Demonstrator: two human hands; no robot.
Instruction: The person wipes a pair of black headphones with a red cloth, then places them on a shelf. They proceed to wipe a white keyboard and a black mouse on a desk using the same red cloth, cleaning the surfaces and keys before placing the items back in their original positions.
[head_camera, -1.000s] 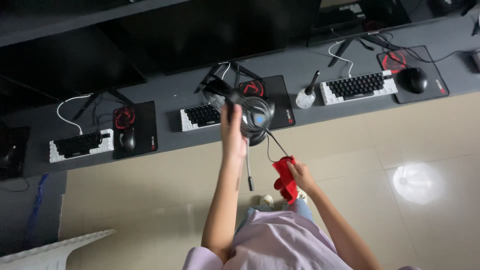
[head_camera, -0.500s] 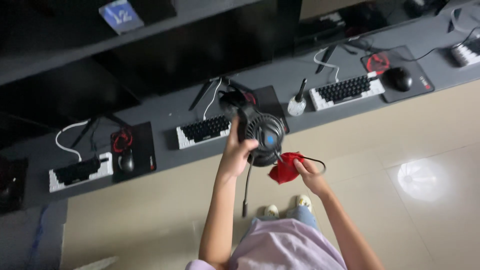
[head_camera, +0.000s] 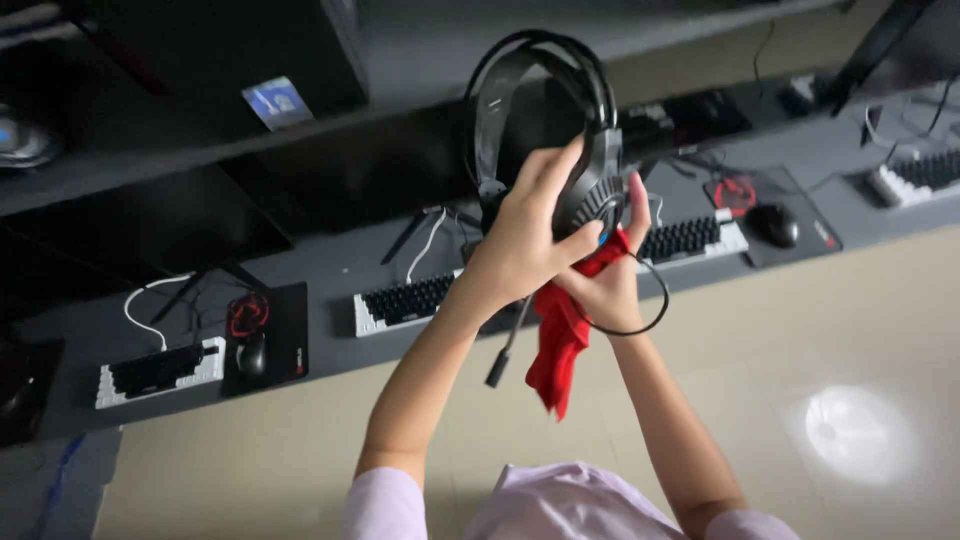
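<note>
A black headset (head_camera: 545, 110) with a wide headband is raised in front of me, above a long grey desk (head_camera: 340, 275). My left hand (head_camera: 525, 235) grips its earcup from the left side. My right hand (head_camera: 607, 285) holds a red cloth (head_camera: 558, 345) pressed against the lower side of the same earcup, and the cloth's tail hangs down. The headset's black cable (head_camera: 650, 300) loops to the right of my right hand. A short microphone boom (head_camera: 503, 362) points down below my left wrist.
Several black-and-white keyboards (head_camera: 405, 300) lie along the desk, each with a black mouse (head_camera: 250, 352) on a black mat; another mouse (head_camera: 773, 224) sits right. Dark monitors (head_camera: 150, 225) stand behind them. The beige tiled floor (head_camera: 800, 380) shows a bright light spot at right.
The headset has been lifted up closer to the camera. My right hand has brought the red cloth up against the earcup. The view has tilted and moved nearer to the desk.
</note>
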